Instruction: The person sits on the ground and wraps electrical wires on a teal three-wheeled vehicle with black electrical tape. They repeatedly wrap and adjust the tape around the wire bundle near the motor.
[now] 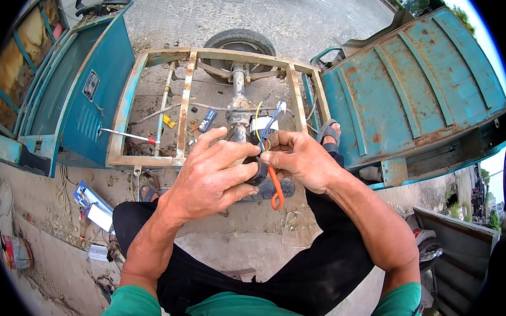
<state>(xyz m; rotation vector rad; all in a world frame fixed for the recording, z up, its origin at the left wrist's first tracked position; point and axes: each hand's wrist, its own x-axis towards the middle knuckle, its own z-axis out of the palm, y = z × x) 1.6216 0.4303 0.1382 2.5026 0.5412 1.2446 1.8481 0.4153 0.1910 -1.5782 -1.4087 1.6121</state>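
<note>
Thin insulated wires, one yellow [258, 113] and one blue [271, 123], rise from between my fingertips in the middle of the head view. My left hand [214, 173] is closed in a pinch at their lower ends, with its other fingers bent over a black round thing [259, 174], partly hidden. My right hand [305, 161] pinches the same wires from the right, thumb and forefinger together. Below the fingers hangs an orange piece with a looped end [277, 199]; its upper part is hidden, so its kind is unclear.
A rusty metal frame [188, 102] with an axle [238, 84] and wheel [241, 41] lies before me. Teal body parts stand left [89, 90] and right [408, 86]. A screwdriver [130, 135], a blue box [207, 120] and a yellow piece [169, 121] lie around the frame.
</note>
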